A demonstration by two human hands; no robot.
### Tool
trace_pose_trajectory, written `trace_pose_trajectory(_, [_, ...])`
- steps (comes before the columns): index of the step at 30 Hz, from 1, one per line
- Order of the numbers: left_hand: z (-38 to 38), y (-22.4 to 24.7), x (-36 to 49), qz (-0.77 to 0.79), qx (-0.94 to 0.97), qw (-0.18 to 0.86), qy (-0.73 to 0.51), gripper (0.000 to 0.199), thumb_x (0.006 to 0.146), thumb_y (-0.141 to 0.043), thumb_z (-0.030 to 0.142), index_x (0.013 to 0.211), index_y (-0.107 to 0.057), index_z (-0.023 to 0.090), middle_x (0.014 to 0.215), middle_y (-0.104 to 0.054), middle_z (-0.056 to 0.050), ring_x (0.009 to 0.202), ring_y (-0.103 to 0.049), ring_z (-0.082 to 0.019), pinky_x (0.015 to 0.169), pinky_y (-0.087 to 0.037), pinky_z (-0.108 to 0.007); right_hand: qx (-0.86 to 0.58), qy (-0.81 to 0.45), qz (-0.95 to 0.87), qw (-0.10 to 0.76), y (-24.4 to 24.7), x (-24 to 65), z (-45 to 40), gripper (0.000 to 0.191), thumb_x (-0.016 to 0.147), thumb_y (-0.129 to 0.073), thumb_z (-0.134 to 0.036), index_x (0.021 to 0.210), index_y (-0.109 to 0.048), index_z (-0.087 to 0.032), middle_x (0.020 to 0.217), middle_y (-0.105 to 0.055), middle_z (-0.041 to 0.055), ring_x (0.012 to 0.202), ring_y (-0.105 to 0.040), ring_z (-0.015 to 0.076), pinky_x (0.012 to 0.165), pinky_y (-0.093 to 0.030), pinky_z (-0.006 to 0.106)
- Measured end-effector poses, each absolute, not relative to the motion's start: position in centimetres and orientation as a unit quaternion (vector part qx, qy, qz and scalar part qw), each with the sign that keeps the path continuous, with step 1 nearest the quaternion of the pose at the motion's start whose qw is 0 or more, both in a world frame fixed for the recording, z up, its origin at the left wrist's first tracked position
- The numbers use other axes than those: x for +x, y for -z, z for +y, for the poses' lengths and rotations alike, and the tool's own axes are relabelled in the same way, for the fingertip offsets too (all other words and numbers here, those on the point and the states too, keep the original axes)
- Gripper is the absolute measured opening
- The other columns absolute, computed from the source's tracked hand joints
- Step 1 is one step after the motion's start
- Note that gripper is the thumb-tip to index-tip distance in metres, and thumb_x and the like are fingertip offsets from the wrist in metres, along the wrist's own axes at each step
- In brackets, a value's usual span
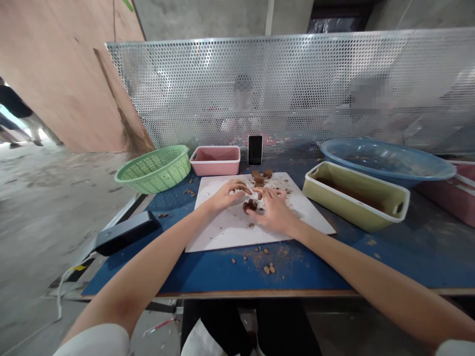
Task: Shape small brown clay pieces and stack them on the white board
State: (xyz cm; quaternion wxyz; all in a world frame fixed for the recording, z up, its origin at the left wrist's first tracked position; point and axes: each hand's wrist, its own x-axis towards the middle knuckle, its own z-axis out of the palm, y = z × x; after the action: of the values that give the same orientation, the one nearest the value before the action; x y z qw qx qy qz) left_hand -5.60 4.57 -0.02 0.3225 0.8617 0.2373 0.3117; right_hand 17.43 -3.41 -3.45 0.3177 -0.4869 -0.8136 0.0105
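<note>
Crumbs [251,225] dot the white board [208,232], so some work looks done; brown blocks [259,182] at its far edge seem left. A dark brown cluster [250,205] lies nearer, by the thumb of the spread right hand [275,212]; the left hand [230,193] hovers open, holding nothing visible.

Dark brown pieces [251,204], apparently clustered
</note>
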Motion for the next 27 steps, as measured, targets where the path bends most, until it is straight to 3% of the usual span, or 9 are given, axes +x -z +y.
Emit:
trace_pose_trajectory(4, [4.2, 0.1, -5.1, 0.187, 0.901, 0.27, -0.284, 0.032, 0.098, -0.056, 0.035, 0.109, -0.084, 0.022, 0.119, -0.071, -0.012, 0.117, -0.063, -0.028, 0.114, -0.042, -0.048, -0.425, -0.025, -0.828, 0.364, 2.8, 19.9, -3.2, 0.022, 0.103, -0.061, -0.042, 0.109, -0.074, -0.025, 0.109, -0.066, 0.0083, 0.108, -0.063, 0.029, 0.101, -0.037, 0.051])
trace_pose_trajectory(7, [4.3, 0.6, -5.1, 0.175, 0.909, 0.256, -0.277, 0.031, 0.094, -0.058, 0.03, 0.11, -0.084, 0.024, 0.123, -0.07, -0.011, 0.122, -0.062, -0.029, 0.117, -0.041, -0.051, -0.377, -0.027, -0.857, 0.35, 3.1, 20.9, -2.8, 0.017, 0.1, -0.068, -0.033, 0.088, -0.077, -0.025, 0.101, -0.064, 0.0064, 0.101, -0.062, 0.0255, 0.1, -0.035, 0.051])
trace_pose_trajectory(14, [4.3, 0.9, -4.9, 0.182, 0.917, 0.215, -0.281, 0.036, 0.09, -0.058, 0.023, 0.116, -0.083, 0.027, 0.131, -0.069, -0.009, 0.129, -0.059, -0.031, 0.12, -0.039, -0.054, -0.35, -0.018, -0.882, 0.314, 3.7, 20.6, -2.4, 0.013, 0.097, -0.072, -0.028, 0.086, -0.079, -0.026, 0.1, -0.064, 0.0063, 0.101, -0.06, 0.0254, 0.1, -0.035, 0.052])
trace_pose_trajectory(27, [4.4, 1.0, -4.8, 0.197, 0.928, 0.179, -0.26, 0.036, 0.079, -0.061, 0.011, 0.097, -0.087, 0.028, 0.135, -0.069, -0.007, 0.134, -0.053, -0.034, 0.121, -0.036, -0.058, -0.369, 0.002, -0.88, 0.3, 4.1, 20.5, -2.4, 0.021, 0.101, -0.068, -0.031, 0.084, -0.079, -0.025, 0.098, -0.067, 0.0061, 0.101, -0.058, 0.0244, 0.096, -0.031, 0.048])
